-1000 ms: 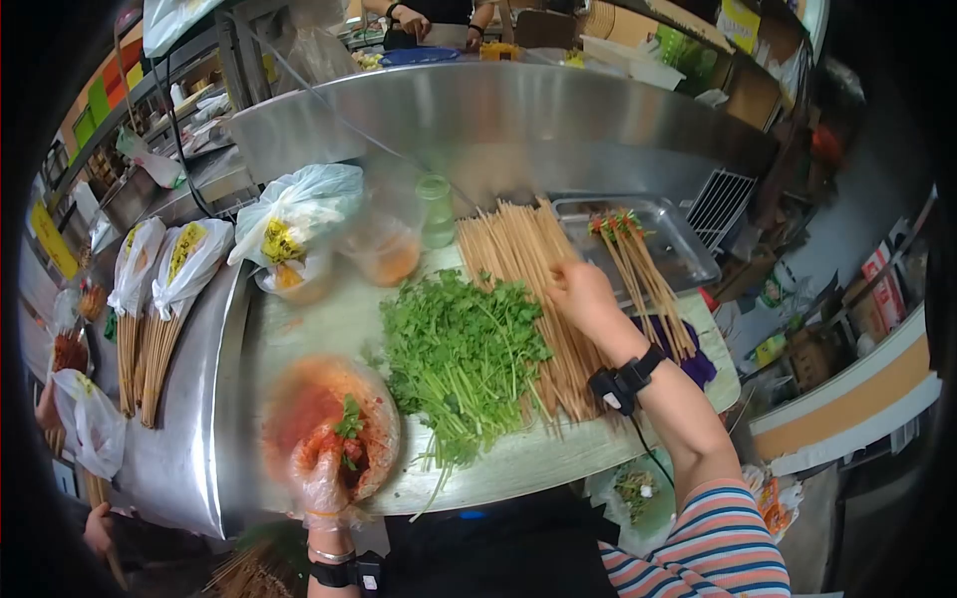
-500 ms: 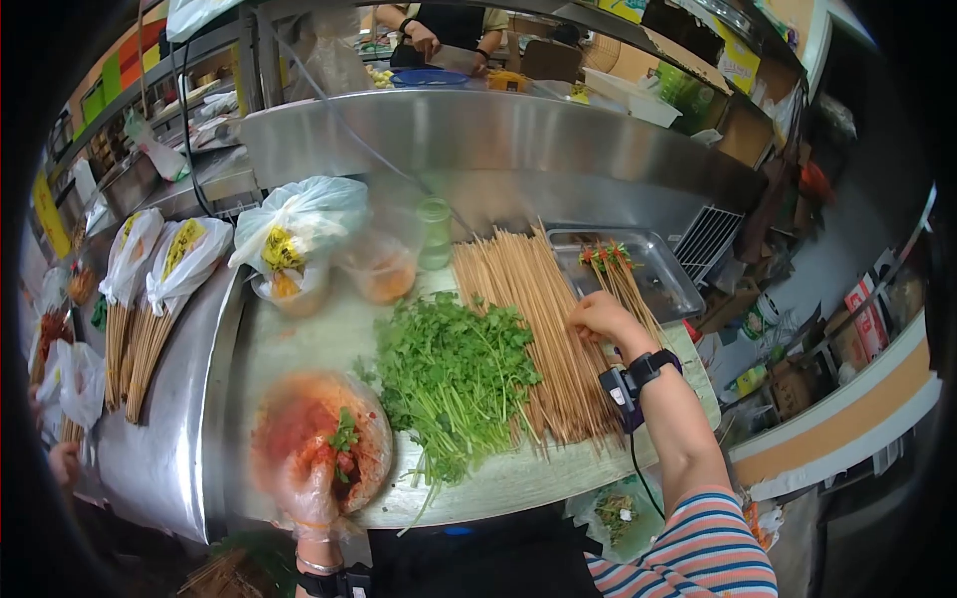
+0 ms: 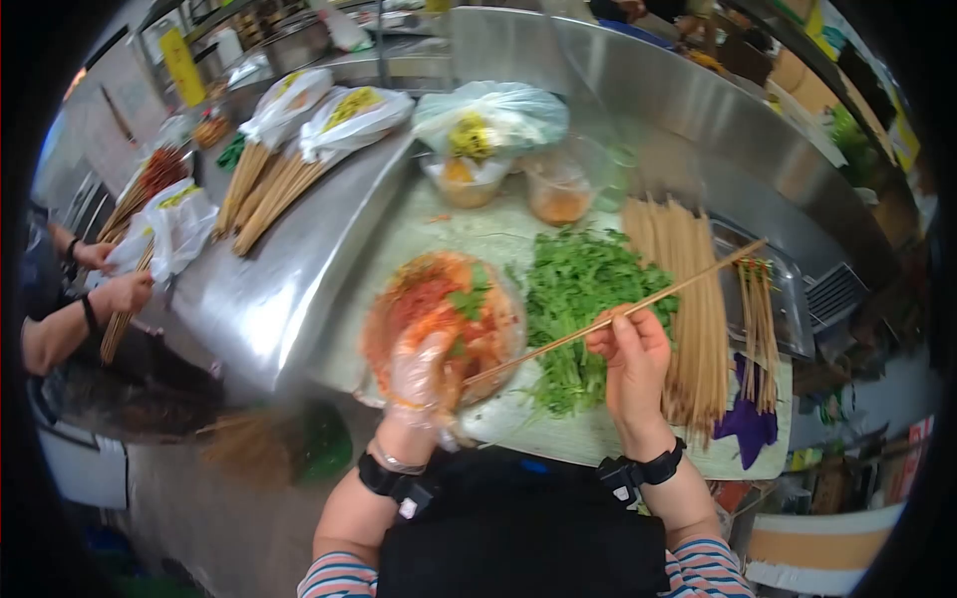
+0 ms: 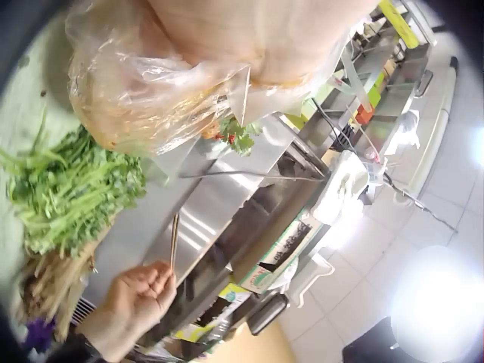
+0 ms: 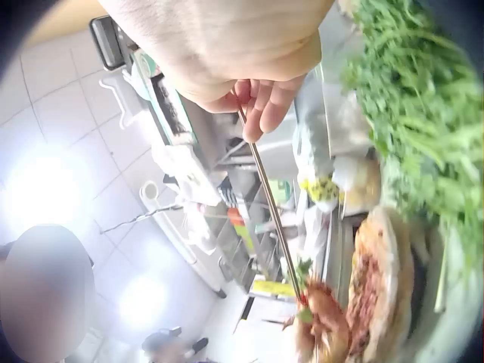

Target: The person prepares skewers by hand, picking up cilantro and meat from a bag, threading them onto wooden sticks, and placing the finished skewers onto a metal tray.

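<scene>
My left hand [image 3: 424, 374], in a clear plastic glove, is over the bowl of red marinated meat [image 3: 439, 299] and pinches a bit of meat with coriander [image 4: 236, 136]. My right hand [image 3: 630, 357] pinches one bamboo skewer [image 3: 618, 314], which slants from upper right down to the gloved fingers. In the right wrist view the skewer [image 5: 274, 215] reaches the meat at the gloved hand [image 5: 325, 321]. A pile of coriander [image 3: 578, 284] lies between the bowl and a heap of bare skewers [image 3: 693, 309].
Loaded skewers [image 3: 760, 329] lie on a steel tray [image 3: 793, 309] at the right, over a purple cloth [image 3: 748, 424]. Bagged skewer bundles [image 3: 289, 159] and plastic bags with tubs [image 3: 488, 125] sit at the back. Another person's hands [image 3: 110, 289] work at far left.
My right hand has lifted one skewer off the heap and brought its tip to the left hand at the bowl. The head view has swung left.
</scene>
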`<state>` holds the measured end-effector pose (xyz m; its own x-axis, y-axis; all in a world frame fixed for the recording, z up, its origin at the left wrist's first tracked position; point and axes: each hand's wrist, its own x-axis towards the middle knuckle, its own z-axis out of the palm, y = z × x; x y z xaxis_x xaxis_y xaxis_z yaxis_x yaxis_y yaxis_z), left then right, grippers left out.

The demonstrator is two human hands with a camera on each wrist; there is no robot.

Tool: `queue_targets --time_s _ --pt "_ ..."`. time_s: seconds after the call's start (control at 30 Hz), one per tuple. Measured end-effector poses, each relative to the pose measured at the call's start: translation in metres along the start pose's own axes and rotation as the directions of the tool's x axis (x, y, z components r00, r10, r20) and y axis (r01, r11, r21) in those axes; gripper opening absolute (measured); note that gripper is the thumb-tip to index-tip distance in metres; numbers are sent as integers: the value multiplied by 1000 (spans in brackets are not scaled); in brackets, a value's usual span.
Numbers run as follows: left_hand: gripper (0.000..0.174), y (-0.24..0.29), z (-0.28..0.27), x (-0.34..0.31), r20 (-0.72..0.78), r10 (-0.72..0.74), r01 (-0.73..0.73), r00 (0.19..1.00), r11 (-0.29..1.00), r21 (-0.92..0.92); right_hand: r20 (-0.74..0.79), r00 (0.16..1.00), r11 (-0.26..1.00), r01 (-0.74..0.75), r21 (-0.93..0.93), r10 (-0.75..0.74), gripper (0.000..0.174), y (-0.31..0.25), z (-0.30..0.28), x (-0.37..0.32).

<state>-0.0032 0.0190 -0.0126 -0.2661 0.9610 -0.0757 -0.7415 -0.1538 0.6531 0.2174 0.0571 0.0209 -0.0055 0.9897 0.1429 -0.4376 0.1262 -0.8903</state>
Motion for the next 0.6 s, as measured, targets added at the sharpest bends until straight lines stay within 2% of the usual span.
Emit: queue_targets --time_s 0.07,0.13,0.17,0.23,0.27,0.37,0.4,0.5,0.57,0.6 --pt "32 2 10 -7 -26 -14 13 1000 999 -37 30 1000 999 -9 35 8 10 12 18 -12" --pt "34 5 1 -8 6 -41 41 999 999 24 56 998 998 -33 57 30 8 15 25 -19" --pt "35 4 -1 -8 31 -58 56 998 997 52 133 988 993 -93 77 83 9 15 24 -22" --pt "31 4 6 -12 22 15 -19 1000 982 188 282 944 973 -207 98 172 10 14 20 -26" --pt "31 3 0 -11 31 28 -35 999 958 284 348 897 951 -307 46 273 14 16 17 -27" --pt "28 7 -1 -13 56 69 -88 996 861 501 408 813 909 -378 -173 416 17 0 25 -29" --pt "27 10 -1 -14 77 63 -95 995 830 550 402 828 918 -325 -227 392 22 -6 19 -25" --pt "27 14 -2 -17 121 65 -130 991 722 680 343 915 971 -236 30 212 26 -19 11 -6" --pt "29 14 -2 -19 146 46 -142 988 631 763 290 924 962 -271 37 250 28 -19 8 2" --pt "27 15 3 -20 160 47 -153 986 639 754 284 921 957 -287 35 266 28 -17 7 5"
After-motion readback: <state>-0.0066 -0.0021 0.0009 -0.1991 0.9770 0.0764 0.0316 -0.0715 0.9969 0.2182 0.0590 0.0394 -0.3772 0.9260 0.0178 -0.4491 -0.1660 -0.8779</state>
